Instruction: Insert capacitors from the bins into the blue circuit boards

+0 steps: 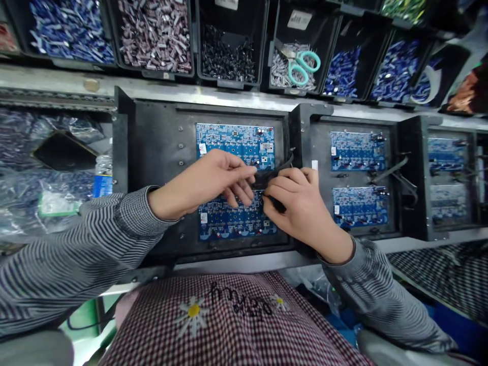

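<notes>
Two blue circuit boards lie one above the other in a black tray (160, 152) in front of me: an upper circuit board (234, 136) and a lower circuit board (232, 223). My left hand (224, 178) hovers over the gap between them, fingers loosely bent and apart, with nothing visible in it. At the right edge of the lower board, my right hand (295, 201) has its thumb and fingers curled together. Something dark shows within its curl, too hidden to name. A dark strap or clip (285, 162) on the tray's right side reaches behind the right-hand fingers.
Black bins of small parts line the back, including a purple-brown parts bin (156, 35); turquoise-handled scissors (304, 67) rest in another. More trays with boards (358, 152) continue rightward. Plastic bags (23, 193) and a bottle (102, 175) stand left.
</notes>
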Action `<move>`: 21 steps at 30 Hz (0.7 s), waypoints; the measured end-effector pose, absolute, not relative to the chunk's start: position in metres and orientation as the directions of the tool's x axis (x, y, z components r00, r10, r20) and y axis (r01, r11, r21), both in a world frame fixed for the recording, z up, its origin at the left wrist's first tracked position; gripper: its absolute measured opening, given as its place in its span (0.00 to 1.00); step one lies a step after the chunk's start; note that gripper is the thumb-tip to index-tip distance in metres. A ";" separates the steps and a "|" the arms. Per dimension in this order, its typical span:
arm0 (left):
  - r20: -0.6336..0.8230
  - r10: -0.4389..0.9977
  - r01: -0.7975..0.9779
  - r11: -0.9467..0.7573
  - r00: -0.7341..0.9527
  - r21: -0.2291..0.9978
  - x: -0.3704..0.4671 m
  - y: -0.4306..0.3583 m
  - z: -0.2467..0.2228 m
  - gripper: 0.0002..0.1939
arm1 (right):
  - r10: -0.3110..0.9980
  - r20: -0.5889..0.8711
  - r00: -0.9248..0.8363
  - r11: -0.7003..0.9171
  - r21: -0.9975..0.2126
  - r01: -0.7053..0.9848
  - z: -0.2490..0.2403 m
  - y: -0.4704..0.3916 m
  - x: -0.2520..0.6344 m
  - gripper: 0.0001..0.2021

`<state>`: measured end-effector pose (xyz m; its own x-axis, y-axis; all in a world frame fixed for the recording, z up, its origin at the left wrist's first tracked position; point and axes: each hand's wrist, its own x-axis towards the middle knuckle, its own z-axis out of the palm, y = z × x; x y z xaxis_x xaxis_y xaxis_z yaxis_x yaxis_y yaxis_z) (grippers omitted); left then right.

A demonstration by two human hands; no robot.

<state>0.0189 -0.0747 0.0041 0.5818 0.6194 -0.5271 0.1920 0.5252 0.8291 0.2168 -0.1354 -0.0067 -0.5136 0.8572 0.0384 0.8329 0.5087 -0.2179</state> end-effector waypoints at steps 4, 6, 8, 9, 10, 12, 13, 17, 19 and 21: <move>-0.469 0.664 0.229 0.420 0.582 0.878 0.017 -0.079 -0.002 0.06 | 0.852 0.053 -0.520 0.519 -0.215 0.828 -0.007 -0.133 0.216 0.07; -0.479 0.664 0.218 0.440 0.575 0.871 0.017 -0.079 -0.004 0.07 | 0.850 0.061 -0.523 0.523 -0.206 0.827 -0.006 -0.133 0.216 0.07; -0.504 0.632 0.201 0.490 0.588 0.848 0.017 -0.078 -0.006 0.09 | 0.851 0.067 -0.521 0.524 -0.179 0.833 -0.007 -0.135 0.215 0.07; -0.514 0.616 0.195 0.510 0.597 0.838 0.017 -0.078 -0.007 0.08 | 0.851 0.068 -0.521 0.524 -0.163 0.836 -0.007 -0.136 0.215 0.07; -0.523 0.603 0.194 0.525 0.603 0.829 0.017 -0.078 -0.007 0.08 | 0.849 0.066 -0.524 0.527 -0.151 0.836 -0.007 -0.137 0.215 0.07; -0.541 0.589 0.198 0.546 0.600 0.814 0.016 -0.079 -0.008 0.08 | 0.848 0.076 -0.524 0.529 -0.160 0.833 -0.006 -0.140 0.215 0.07; -0.547 0.587 0.196 0.554 0.598 0.809 0.017 -0.081 -0.008 0.09 | 0.853 0.094 -0.513 0.521 -0.184 0.833 -0.004 -0.141 0.214 0.06; -0.534 0.471 0.195 0.595 0.702 0.780 0.020 -0.081 -0.004 0.10 | 0.890 0.216 -0.400 0.452 -0.319 0.833 0.009 -0.141 0.210 0.04; -0.510 0.444 0.255 0.516 0.737 0.817 0.022 -0.069 -0.001 0.10 | 0.891 0.249 -0.379 0.448 -0.360 0.818 0.015 -0.139 0.209 0.06; -0.447 0.609 0.362 0.267 0.655 0.893 0.024 -0.041 0.001 0.11 | 0.896 0.262 -0.360 0.439 -0.386 0.811 0.017 -0.137 0.210 0.05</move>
<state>0.0235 -0.0413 0.0014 0.6545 0.6095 -0.4474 0.3619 0.2670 0.8932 0.2099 -0.1366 0.0171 -0.3596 0.8957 0.2617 0.8114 0.4386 -0.3863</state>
